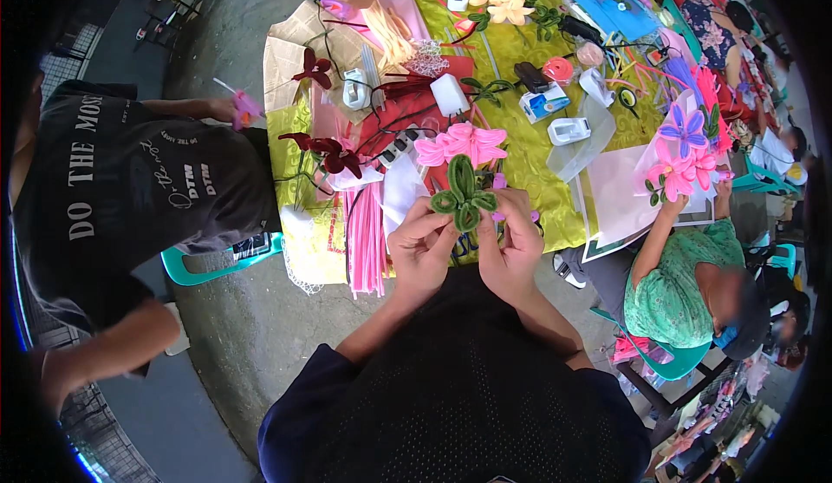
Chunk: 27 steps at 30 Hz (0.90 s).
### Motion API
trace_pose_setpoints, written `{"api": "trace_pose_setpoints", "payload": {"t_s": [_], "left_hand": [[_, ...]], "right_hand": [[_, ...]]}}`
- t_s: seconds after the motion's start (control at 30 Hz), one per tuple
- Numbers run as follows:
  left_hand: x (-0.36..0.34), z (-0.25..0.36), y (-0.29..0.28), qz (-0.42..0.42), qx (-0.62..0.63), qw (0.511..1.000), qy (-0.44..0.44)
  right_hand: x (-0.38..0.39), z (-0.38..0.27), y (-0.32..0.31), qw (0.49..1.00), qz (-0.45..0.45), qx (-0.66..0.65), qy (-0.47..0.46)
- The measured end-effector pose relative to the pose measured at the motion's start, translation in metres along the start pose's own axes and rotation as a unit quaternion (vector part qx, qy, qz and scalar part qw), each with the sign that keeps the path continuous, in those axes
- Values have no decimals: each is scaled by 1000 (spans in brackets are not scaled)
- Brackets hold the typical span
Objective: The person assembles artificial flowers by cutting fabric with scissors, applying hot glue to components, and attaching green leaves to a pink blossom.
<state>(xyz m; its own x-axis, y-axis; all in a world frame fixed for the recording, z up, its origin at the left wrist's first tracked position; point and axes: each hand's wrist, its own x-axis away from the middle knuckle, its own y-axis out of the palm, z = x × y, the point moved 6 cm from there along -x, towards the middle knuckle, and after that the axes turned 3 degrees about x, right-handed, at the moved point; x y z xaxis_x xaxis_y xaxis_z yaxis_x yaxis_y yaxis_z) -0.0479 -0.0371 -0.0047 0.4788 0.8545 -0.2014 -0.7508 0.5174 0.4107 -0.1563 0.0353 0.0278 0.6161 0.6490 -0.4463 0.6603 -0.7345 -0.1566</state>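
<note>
- Left of the left grip, we see a bundle of pink chenille stems [367, 240] hanging over the counter's near edge, apart from our fingers.
- Our left hand [422, 244] has its grip pinched narrow, thumb and fingertips holding the left side of the green chenille leaf cluster [464, 195].
- Between both grips, we have that cluster directly at the fingertips; neither hand looks clearly nearer. Its long axis runs from the short bottom loop to the tallest loop, which points away from our torso, its tip leaning slightly left. The two small side loops spread across that axis, one toward each grip.
- Beyond the grips, we see pink chenille lilies [464, 143] past the tallest loop.
- Our right hand [511, 244] mirrors the left, its grip closed narrowly on the cluster's right side.
- Right of that grip, we find the cloth-covered counter [559, 223].
</note>
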Motion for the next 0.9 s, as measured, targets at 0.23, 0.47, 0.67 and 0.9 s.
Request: {"api": "trace_pose_setpoints", "payload": {"t_s": [0.23,0.47,0.67,0.9], "left_hand": [[1,0,1,-11,-39,999,36],[3,2,-5,-12,-122,992,38],[2,6,-1,-2,-117,993,31],[2,10,0,-29,-176,983,49]], "right_hand": [[4,4,-1,998,-11,-12,53],[5,1,-3,1000,-16,1,27],[-1,-8,-4,998,-52,19,-4],[6,5,-3,997,-45,16,60]]}}
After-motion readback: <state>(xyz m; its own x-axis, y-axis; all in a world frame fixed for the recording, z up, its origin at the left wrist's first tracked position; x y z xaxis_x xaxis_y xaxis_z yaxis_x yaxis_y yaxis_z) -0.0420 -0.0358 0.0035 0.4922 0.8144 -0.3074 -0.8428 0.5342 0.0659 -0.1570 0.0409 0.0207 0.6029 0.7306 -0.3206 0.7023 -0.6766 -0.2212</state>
